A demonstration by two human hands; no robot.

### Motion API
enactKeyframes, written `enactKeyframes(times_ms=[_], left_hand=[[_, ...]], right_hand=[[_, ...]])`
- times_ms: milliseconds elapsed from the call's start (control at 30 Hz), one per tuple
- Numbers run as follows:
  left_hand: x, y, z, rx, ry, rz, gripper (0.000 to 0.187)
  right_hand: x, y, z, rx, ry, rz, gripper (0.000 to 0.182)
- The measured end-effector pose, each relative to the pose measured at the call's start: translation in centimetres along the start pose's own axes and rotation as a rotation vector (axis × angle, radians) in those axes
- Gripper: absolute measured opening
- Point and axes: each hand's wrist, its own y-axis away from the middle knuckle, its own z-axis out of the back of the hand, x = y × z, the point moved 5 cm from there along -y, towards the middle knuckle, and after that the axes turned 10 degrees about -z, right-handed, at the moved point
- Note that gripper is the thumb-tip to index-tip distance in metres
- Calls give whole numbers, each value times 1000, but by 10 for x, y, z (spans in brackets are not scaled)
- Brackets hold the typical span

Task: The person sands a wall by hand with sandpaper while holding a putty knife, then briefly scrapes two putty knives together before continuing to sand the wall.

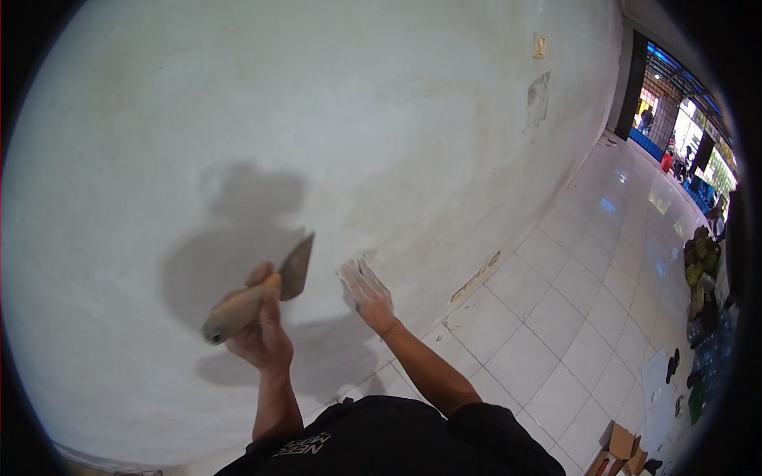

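Observation:
My left hand (pixel 271 339) is wrapped round the handle of a trowel (pixel 296 270), whose pointed metal blade tilts up and to the right in front of the white wall (pixel 143 119). To the right of the blade, my right hand (pixel 370 297) reaches to the wall with fingers stretched out, covered in white powder or paste. A slightly rough, greyish smear shows on the wall by those fingertips. Shadows of my head and arms fall on the wall around the trowel.
White floor tiles (pixel 532 309) run along the wall's foot, where a chipped strip (pixel 476 277) shows. Higher up are a light switch (pixel 540 46) and a peeled patch (pixel 537 100). A cardboard box (pixel 617 452) and heaped goods (pixel 702 255) line the right side, near a barred doorway.

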Motion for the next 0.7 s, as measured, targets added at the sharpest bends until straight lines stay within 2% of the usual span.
enactKeyframes(times_ms=[67, 100, 133, 167, 200, 233, 267, 300, 333, 400, 467, 500, 533, 600, 667, 700], left_hand=[[16, 24, 3, 170, -11, 246, 19], [19, 33, 9, 165, -16, 256, 19], [26, 46, 14, 344, -154, 333, 19], [32, 57, 19, 527, -295, 407, 20], [32, 63, 23, 525, -307, 416, 20], [30, 72, 26, 648, -350, 415, 24], [30, 75, 27, 773, -386, 398, 28], [27, 79, 29, 868, -476, 379, 32], [27, 82, 30, 864, -478, 374, 32], [20, 89, 32, 828, -264, 335, 30], [23, 90, 27, 911, -267, 361, 30], [28, 96, 23, 1015, -239, 343, 34], [30, 105, 15, 1112, -206, 324, 38], [31, 116, -2, 1121, -95, 273, 35], [27, 116, -24, 1125, -1, 189, 33], [19, 113, -38, 1117, 69, 113, 32]], right_hand=[[-66, 79, -20, 291, 44, -372, 58], [-104, 128, -23, 454, 65, -577, 55], [-138, 180, -18, 392, 19, -605, 48], [-149, 210, 12, 407, 61, -834, 42], [-161, 244, 40, 308, 16, -816, 41], [-181, 302, 61, 345, 336, -947, 42], [-166, 309, 105, 253, 158, -1088, 43], [-167, 319, 138, 201, 219, -1115, 33], [-182, 357, 162, -65, 31, -1154, 31], [-166, 351, 213, -142, 19, -1287, 28], [-151, 326, 239, -345, -245, -1457, 28], [-146, 310, 245, -458, -345, -1468, 29], [-154, 310, 245, -457, -323, -1461, 29], [-180, 308, 247, -633, -360, -1355, 29], [-177, 274, 230, -677, -605, -1290, 29], [-170, 253, 221, -649, -627, -1293, 29]])
